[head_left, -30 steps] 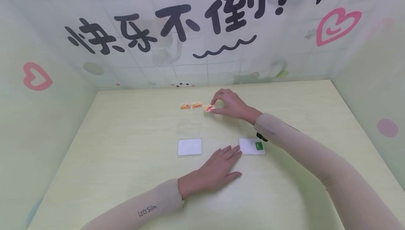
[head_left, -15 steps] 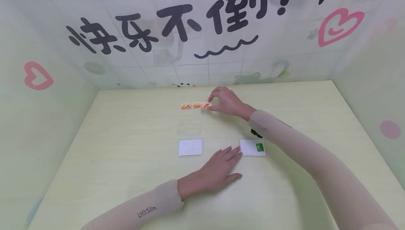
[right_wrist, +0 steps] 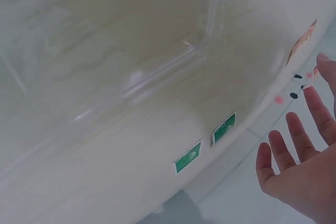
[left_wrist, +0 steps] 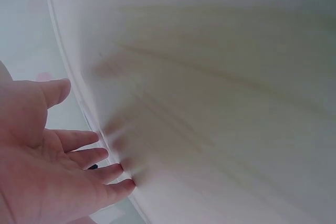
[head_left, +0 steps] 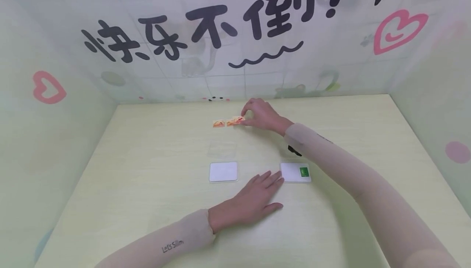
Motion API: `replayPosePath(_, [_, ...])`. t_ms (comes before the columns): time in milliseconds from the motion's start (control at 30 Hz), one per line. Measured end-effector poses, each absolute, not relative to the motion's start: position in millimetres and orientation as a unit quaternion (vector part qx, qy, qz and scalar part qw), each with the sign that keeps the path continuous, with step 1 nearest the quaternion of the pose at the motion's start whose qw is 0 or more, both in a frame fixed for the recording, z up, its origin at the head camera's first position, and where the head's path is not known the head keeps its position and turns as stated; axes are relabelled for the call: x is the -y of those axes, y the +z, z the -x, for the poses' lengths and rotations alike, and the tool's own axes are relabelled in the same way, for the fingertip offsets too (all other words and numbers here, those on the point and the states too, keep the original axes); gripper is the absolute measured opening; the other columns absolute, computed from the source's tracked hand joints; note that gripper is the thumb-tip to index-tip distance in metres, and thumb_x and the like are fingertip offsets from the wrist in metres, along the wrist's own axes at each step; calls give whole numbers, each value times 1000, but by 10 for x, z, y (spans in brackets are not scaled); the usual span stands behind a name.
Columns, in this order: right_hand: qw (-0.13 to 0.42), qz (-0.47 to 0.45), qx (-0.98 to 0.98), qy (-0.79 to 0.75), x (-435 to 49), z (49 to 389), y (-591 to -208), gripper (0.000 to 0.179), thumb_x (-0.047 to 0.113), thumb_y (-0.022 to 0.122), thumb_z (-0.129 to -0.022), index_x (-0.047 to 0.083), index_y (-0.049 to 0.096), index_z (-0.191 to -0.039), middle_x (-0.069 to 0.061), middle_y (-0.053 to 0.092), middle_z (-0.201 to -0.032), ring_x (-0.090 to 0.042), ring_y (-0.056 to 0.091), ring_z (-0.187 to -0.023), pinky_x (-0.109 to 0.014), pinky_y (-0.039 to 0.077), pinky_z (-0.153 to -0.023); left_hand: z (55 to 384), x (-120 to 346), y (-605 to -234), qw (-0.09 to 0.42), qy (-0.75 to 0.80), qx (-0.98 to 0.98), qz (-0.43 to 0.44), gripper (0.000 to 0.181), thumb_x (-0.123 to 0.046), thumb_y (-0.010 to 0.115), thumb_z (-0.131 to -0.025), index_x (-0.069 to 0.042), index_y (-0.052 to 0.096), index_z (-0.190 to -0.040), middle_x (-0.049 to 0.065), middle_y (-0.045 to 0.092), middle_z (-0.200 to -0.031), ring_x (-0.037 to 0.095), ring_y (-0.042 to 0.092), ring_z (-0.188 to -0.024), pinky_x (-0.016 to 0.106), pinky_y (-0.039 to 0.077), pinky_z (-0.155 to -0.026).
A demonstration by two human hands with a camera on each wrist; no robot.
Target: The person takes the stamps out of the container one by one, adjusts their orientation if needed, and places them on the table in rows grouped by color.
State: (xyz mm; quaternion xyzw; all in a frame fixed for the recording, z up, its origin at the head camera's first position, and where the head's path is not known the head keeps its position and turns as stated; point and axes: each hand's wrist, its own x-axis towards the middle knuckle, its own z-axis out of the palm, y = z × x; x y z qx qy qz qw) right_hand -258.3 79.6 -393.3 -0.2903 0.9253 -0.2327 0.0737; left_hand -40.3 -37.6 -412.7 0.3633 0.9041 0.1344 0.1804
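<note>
My right hand pinches a small orange picture stamp between thumb and index finger, at the back of the table. The held stamp overlaps another orange stamp in the head view. Left of these lies a separate orange stamp. My left hand lies flat, fingers straight, its fingertips at the left edge of a white card in a clear case. A green stamp sits on that card's right side. In the right wrist view the other fingers are spread, and the held stamp shows partly.
Left of my left hand lies another white card in a clear case. Behind it is a clear plastic piece. Two green stamps lie on the table in the right wrist view. A printed curtain encloses the pale table.
My right hand has moved left and slightly back with its orange stamp, which now overlaps the middle orange stamp in view. The left hand has stayed put.
</note>
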Motion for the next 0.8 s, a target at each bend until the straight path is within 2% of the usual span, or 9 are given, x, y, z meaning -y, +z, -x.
replayPosePath(233, [86, 272, -933, -219, -850, 2646, -3999, 30, 30, 81, -95, 7, 79, -115, -14, 67, -133, -36, 55, -129, -57, 46, -106, 401, 381, -4131, 179, 133, -904, -364, 67, -42, 52, -111, -7, 35, -165, 7, 24, -175, 30, 25, -160, 49, 26, -128])
replayPosePath(467, [98, 269, -933, -217, -919, 2702, -4044, 32, 32, 81, -94, 9, 78, -116, -15, 65, -135, -39, 53, -131, -64, 43, -107, 409, 383, -4154, 185, 124, -904, -365, 67, -43, 51, -111, -9, 33, -166, 5, 23, -175, 28, 23, -161, 48, 25, -129])
replayPosePath(800, [103, 264, -937, -204, -929, 2703, -4067, 30, 32, 81, -94, 10, 78, -115, -15, 65, -134, -39, 52, -132, -66, 39, -108, 405, 379, -4155, 181, 118, -905, -367, 67, -43, 52, -111, -8, 33, -165, 5, 24, -175, 29, 24, -161, 48, 25, -129])
